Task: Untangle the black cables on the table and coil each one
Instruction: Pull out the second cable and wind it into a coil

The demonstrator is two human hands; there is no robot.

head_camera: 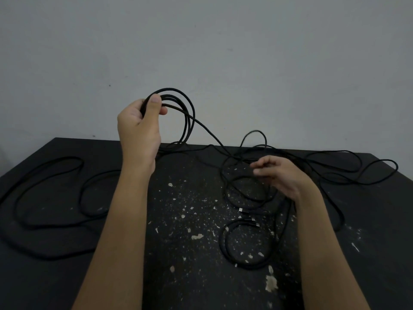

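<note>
Chipped matte-black bench [190, 231] carries thin, looping black cables [221, 241]. Left hand [139, 124] pinches a round coil [189, 117] above the far edge; right hand [281, 175] hovers slack-fingered over the right-side tangle [241, 158].

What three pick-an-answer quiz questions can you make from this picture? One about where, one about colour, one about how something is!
1. Where is the half-wound coil? A. in the left hand B. on the floor C. in a box
2. What colour are the cables? A. red B. black C. yellow
3. How does the left-side cable lie? A. loose loops B. tight coil C. tied bow
Answers: 1 A, that hand grips it above the table; 2 B, all are black; 3 A, it sprawls wide.
</note>
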